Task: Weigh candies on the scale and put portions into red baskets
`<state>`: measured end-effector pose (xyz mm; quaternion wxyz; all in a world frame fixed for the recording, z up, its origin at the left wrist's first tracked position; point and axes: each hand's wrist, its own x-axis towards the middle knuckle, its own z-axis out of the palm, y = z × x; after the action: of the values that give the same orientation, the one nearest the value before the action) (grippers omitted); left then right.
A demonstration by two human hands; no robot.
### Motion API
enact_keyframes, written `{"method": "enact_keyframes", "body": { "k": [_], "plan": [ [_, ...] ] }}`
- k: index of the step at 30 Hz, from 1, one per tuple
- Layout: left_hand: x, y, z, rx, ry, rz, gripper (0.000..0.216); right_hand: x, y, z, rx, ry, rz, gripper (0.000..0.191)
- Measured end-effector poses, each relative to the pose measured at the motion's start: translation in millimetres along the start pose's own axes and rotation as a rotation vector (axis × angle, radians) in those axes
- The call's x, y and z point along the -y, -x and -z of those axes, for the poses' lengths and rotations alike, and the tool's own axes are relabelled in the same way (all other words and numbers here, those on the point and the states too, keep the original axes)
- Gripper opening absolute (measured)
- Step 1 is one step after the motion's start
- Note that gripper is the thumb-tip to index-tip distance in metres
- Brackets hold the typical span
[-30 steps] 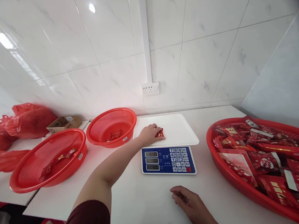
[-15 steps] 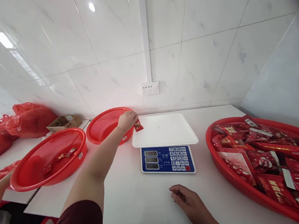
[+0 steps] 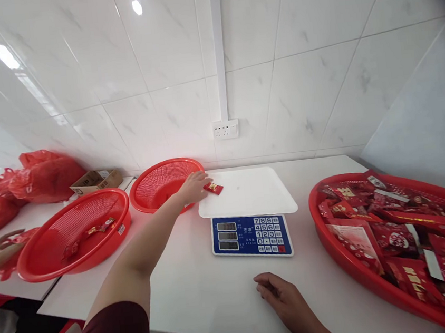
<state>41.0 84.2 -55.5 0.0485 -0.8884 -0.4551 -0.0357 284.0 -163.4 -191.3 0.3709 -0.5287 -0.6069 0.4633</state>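
Observation:
At the left edge of the scale's white tray [image 3: 249, 193], my left hand [image 3: 195, 187] has its fingers stretched out and open. Its fingertips are right beside a small red packet [image 3: 213, 188], which lies flat on the tray. Below the tray, the digital scale's blue panel [image 3: 251, 236] has keys and small displays. Partly behind my left hand stands a red perforated basket [image 3: 145, 190] with a little something red inside. My right hand [image 3: 284, 300] rests on the table in front of the scale, fingers curled in, with nothing seen in them.
On the right, a large red basket [image 3: 321, 241] is full of red packets. Another red basket [image 3: 30, 266] at left holds a few packets. Behind it are an open cardboard box [image 3: 93, 186] and red plastic bags [image 3: 48, 177]. Another person's hand [image 3: 0, 245] is at far left.
My left hand has lowered the red packet onto the tray and let go of it, its fingers now stretched. The scale's reading has changed. My right hand stays put.

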Motion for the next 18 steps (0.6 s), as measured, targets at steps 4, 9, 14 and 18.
{"method": "enact_keyframes", "body": {
  "k": [4,9,14,18],
  "plan": [
    [-23,-17,-4,0.071,-0.04,-0.104,0.036,-1,0,0,-0.008,-0.007,-0.002,0.026],
    [-20,-17,0,-0.077,-0.085,0.027,0.039,-2,0,0,0.007,0.002,-0.001,0.025],
    [-10,9,14,-0.185,0.01,0.36,0.053,4,1,1,0.017,-0.009,-0.006,0.024],
    [-10,40,10,0.097,0.086,0.386,0.055,12,2,3,0.007,-0.008,0.016,0.022]
  ]
}}
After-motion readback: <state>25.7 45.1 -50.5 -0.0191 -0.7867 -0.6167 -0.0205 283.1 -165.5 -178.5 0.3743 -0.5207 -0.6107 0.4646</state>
